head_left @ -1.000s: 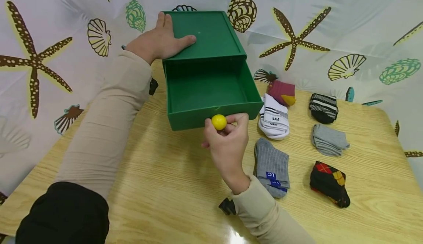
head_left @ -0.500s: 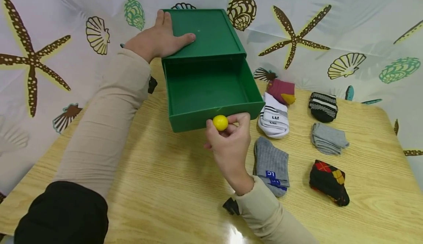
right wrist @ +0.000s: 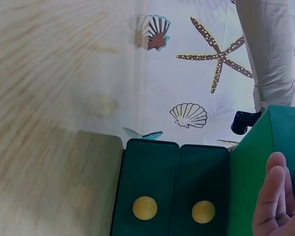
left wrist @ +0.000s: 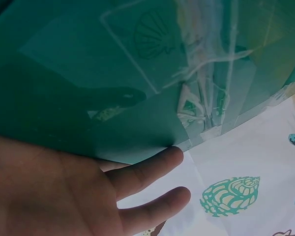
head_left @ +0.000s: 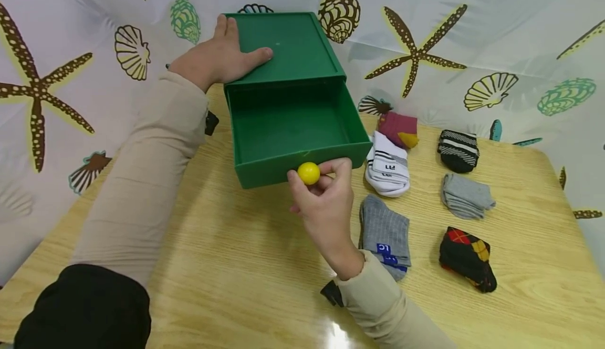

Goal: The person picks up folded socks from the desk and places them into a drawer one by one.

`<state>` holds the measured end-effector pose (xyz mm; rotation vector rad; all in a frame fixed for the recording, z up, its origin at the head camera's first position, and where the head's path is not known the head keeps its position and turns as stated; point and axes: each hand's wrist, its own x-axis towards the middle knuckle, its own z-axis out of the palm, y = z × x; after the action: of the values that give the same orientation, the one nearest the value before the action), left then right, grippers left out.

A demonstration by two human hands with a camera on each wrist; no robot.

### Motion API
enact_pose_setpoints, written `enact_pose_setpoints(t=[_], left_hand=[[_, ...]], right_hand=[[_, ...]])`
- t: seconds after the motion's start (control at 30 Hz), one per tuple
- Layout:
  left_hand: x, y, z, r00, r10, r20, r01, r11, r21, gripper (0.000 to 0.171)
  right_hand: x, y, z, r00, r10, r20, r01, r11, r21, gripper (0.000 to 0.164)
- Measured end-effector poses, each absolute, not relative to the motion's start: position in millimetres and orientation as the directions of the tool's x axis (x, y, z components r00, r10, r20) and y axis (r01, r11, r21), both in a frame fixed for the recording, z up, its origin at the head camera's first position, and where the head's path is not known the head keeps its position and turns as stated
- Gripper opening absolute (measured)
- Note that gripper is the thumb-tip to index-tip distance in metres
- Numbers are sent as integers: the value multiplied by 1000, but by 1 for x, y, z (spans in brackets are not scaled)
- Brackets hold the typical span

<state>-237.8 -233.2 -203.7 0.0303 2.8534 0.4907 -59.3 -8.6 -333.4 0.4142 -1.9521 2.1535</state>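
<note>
In the head view, a green drawer box [head_left: 288, 50] stands on the table with its top drawer [head_left: 293, 128] pulled out and nothing inside. My right hand [head_left: 328, 212] pinches the round yellow knob [head_left: 308, 172] on the drawer's front between thumb and index finger. My left hand [head_left: 219, 57] lies at the box's upper left edge, thumb stretched over the top. The left wrist view shows straight fingers of that hand [left wrist: 78, 182] against the green side [left wrist: 64, 98]. Two lower drawers, each with a yellow knob [right wrist: 145, 208], appear closed in the right wrist view.
Folded socks lie right of the box: maroon [head_left: 398, 128], white [head_left: 388, 165], ribbed grey [head_left: 385, 236], black-and-white [head_left: 458, 150], plain grey [head_left: 467, 196] and argyle [head_left: 468, 258]. They rest on a wooden table [head_left: 246, 265]. Behind it hangs a cloth [head_left: 439, 29] printed with shells and starfish.
The head view has shifted slightly. Both hands keep their places, the right on the knob and the left on the box, and the drawer stays pulled out about as far.
</note>
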Motion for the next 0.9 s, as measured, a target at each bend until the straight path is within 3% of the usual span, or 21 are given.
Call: enact_pose_setpoints(t=[0.33, 0.63, 0.9], left_hand=[[-240, -235, -206, -970, 62, -236, -25, 937, 347, 100], [-237, -234, -204, -972, 49, -230, -36, 935, 353, 99], [-238, -232, -204, -972, 68, -226, -16, 936, 351, 98]], right_hand=[[-55, 34, -319, -962, -191, 195, -216, 94, -972, 40], [-49, 142, -316, -928, -272, 253, -323, 255, -911, 10], [-52, 241, -320, -956, -201, 212, -286, 505, -815, 10]])
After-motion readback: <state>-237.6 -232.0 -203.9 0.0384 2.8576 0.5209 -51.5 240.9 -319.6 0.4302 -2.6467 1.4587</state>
